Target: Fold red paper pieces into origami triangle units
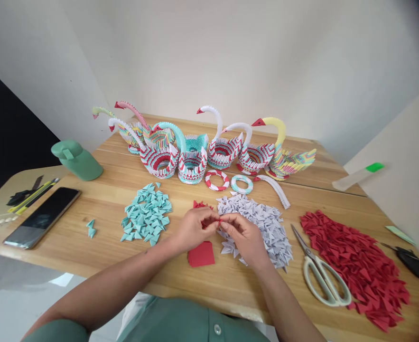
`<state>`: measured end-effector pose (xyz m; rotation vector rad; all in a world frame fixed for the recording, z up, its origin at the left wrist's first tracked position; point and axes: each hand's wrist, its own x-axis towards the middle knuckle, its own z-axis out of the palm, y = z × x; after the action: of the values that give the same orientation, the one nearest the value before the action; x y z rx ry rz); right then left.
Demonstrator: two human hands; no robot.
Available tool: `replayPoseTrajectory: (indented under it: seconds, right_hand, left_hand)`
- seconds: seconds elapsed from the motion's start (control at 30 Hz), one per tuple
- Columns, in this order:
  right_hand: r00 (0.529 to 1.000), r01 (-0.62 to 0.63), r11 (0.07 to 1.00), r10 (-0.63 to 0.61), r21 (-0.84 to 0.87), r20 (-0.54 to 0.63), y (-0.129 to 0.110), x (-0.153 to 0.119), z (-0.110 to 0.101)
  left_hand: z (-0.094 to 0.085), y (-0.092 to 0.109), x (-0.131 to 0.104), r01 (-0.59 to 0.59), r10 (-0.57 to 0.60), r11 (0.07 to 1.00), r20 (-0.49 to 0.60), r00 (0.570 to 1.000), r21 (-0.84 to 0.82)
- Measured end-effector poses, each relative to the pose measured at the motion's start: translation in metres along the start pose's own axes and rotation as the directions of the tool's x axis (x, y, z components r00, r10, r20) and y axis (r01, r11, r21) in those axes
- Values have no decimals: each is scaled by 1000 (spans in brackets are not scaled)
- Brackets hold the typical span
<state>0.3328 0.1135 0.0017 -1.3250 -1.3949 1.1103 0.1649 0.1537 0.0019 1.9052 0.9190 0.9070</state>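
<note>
My left hand [196, 227] and my right hand [244, 236] meet at the middle of the table, fingertips pinched together. Between them is a small red paper piece [220, 221], mostly covered by the fingers. Just below my left hand lies a stack of red paper rectangles [201, 254]. Some folded red pieces [201, 204] show behind that hand. A pile of pale lilac-white folded triangles [266, 221] spreads under and beyond my right hand. To the left sits a heap of turquoise folded triangles [147, 212].
Several folded-paper swans [191, 164] stand along the back, with two paper rings [241, 184] and a curved white neck [274, 189] before them. Scissors [323, 275] and a red triangle pile [358, 270] lie right. A phone [42, 217] and green bottle [77, 160] are left.
</note>
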Motion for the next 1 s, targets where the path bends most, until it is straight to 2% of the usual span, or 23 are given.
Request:
replayPoseTrajectory:
  seconds: [0.23,0.47,0.7,1.0]
  right_hand:
    - [998,46,996,-49,-80,-35,1,-1,0]
    - [991,90,991,-99,-102,-90,4,-1,1]
    - [986,107,988,-120,-109,-117,3,0,2]
    - [994,69,993,-77,-93,-82,-2,-1,3]
  left_hand:
    - [0,-1,-2,-125,130,984,-35,991,125]
    - [3,2,-5,-196,212,959,-62,975,206]
    - [5,1,-6,-177,195,960,-64,979,217]
    - [7,2,-8,-148,175,956,-87,981,252]
